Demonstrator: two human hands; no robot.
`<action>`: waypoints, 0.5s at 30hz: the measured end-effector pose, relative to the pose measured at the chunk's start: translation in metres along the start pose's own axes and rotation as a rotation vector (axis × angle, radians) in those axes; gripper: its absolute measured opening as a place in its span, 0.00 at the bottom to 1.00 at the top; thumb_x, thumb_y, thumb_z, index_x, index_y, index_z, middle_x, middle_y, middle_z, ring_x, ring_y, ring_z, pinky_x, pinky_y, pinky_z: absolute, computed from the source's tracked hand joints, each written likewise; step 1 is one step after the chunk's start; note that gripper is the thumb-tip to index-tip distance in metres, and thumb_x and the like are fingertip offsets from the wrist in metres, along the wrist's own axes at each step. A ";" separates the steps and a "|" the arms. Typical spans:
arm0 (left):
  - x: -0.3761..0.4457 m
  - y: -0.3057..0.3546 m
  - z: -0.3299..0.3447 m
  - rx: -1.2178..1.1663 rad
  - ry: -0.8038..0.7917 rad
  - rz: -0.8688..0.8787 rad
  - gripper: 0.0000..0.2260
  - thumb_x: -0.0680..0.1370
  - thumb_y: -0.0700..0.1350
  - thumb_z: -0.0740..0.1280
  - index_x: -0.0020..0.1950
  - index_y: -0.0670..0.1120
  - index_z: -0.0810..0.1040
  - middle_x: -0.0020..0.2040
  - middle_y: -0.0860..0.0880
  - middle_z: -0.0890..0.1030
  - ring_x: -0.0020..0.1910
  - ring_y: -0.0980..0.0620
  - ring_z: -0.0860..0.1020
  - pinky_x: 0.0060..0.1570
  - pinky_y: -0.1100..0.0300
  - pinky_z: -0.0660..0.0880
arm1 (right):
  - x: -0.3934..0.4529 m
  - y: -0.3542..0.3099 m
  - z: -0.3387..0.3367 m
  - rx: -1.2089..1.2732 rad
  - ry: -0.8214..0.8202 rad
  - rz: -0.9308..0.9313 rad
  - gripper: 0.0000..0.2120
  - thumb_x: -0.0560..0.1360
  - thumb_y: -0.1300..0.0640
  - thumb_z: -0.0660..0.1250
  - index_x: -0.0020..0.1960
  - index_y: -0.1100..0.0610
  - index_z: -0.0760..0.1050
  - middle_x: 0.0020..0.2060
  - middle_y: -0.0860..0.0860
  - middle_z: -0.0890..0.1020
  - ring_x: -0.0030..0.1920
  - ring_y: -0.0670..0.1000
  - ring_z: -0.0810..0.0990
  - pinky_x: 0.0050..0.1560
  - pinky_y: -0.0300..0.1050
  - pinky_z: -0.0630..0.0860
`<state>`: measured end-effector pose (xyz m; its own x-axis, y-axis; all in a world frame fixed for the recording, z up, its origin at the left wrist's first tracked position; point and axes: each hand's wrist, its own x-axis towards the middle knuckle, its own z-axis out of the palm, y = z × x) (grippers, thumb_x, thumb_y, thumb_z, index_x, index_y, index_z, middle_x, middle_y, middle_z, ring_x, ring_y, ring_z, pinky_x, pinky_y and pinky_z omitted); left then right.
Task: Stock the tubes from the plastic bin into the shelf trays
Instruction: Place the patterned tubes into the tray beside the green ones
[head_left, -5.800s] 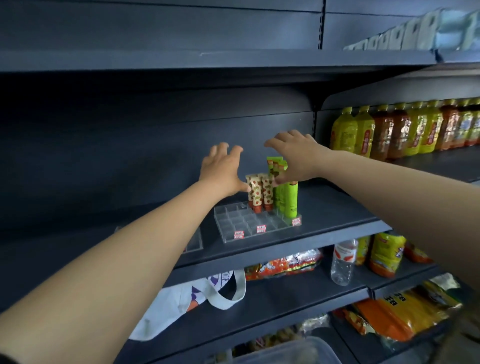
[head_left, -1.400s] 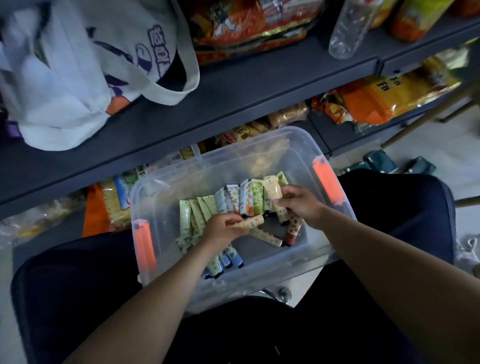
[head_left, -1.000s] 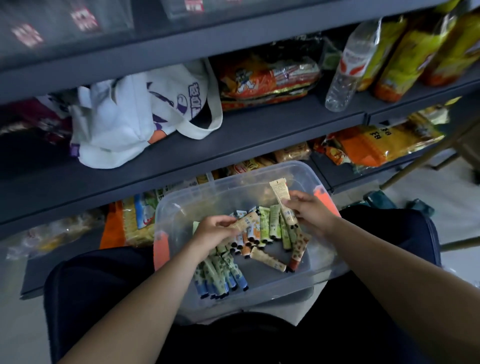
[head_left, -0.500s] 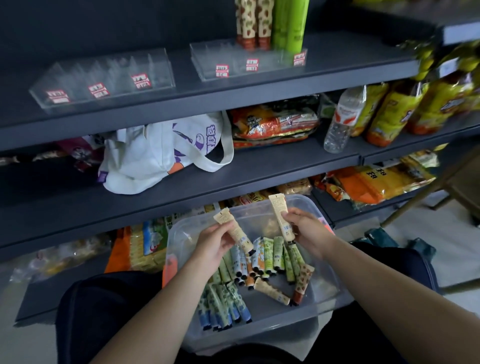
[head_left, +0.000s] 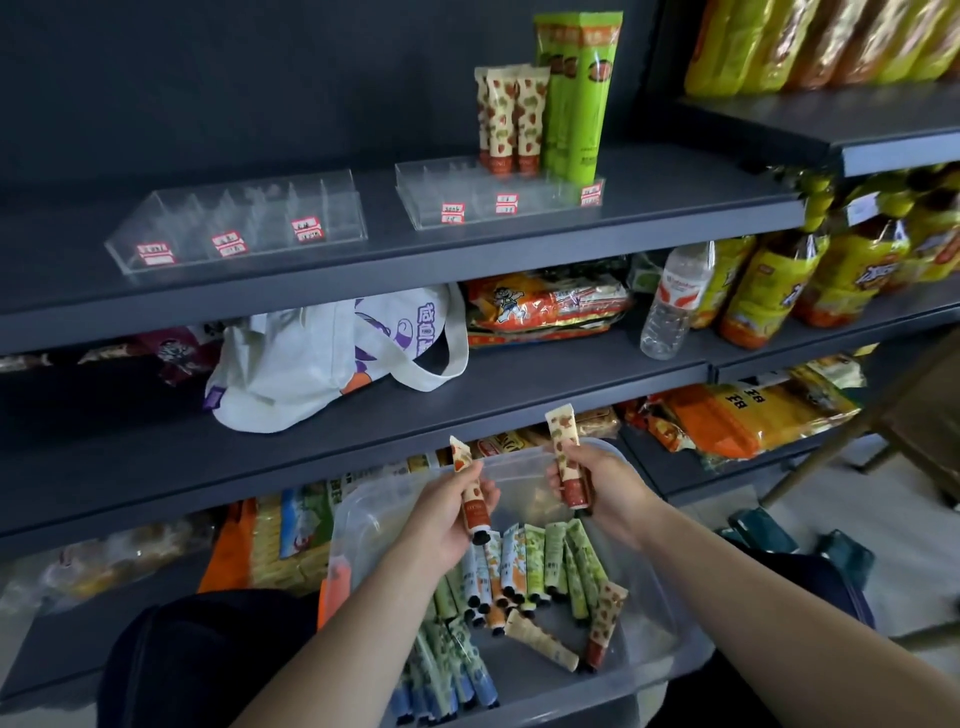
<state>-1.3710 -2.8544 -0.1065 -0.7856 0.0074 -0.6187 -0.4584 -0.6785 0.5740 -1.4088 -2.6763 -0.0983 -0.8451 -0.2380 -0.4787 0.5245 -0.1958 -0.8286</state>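
Observation:
A clear plastic bin (head_left: 670, 618) rests on my lap with several tubes (head_left: 540, 571) lying in it. My left hand (head_left: 447, 519) grips a cream tube with red spots (head_left: 470, 493) upright above the bin. My right hand (head_left: 602, 491) holds a matching spotted tube (head_left: 563, 449), also upright. On the upper shelf stand two clear divided trays: the left tray (head_left: 239, 223) holds no tubes, the right tray (head_left: 498, 197) holds spotted tubes (head_left: 511, 117) and tall green tubes (head_left: 579, 93) at its back right.
A white tote bag (head_left: 322, 364) lies on the middle shelf beside snack packs (head_left: 545, 306) and a water bottle (head_left: 672, 301). Yellow drink bottles (head_left: 831, 270) fill the right shelves. Orange packets (head_left: 737, 421) sit lower right. A chair leg (head_left: 841, 431) angles in at right.
Both hands picked a spotted tube out of the bin and raised it above the rim. My view has tilted up from the bin to take in the shelf trays.

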 end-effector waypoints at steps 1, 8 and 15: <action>0.000 0.002 0.000 0.014 -0.005 0.013 0.09 0.76 0.38 0.66 0.55 0.36 0.74 0.41 0.43 0.77 0.38 0.51 0.78 0.42 0.58 0.79 | -0.001 -0.002 -0.001 0.014 -0.006 0.007 0.10 0.80 0.57 0.58 0.51 0.62 0.75 0.34 0.54 0.77 0.35 0.51 0.74 0.42 0.46 0.70; -0.010 0.021 0.013 0.276 -0.125 0.077 0.10 0.80 0.36 0.59 0.60 0.39 0.73 0.50 0.42 0.80 0.49 0.49 0.78 0.53 0.55 0.73 | -0.009 -0.022 0.002 -0.089 0.127 -0.163 0.06 0.79 0.66 0.58 0.52 0.58 0.72 0.42 0.57 0.80 0.47 0.56 0.79 0.53 0.52 0.74; -0.043 0.072 0.054 0.544 -0.235 0.241 0.10 0.78 0.32 0.61 0.54 0.44 0.75 0.48 0.45 0.81 0.51 0.50 0.79 0.52 0.59 0.75 | -0.033 -0.087 0.011 -0.380 0.104 -0.331 0.03 0.76 0.62 0.66 0.49 0.58 0.77 0.45 0.56 0.83 0.47 0.54 0.80 0.49 0.49 0.74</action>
<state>-1.3928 -2.8636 -0.0100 -0.9349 0.1037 -0.3395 -0.3542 -0.2114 0.9110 -1.4259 -2.6616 -0.0072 -0.9754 -0.1222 -0.1837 0.1692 0.1200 -0.9783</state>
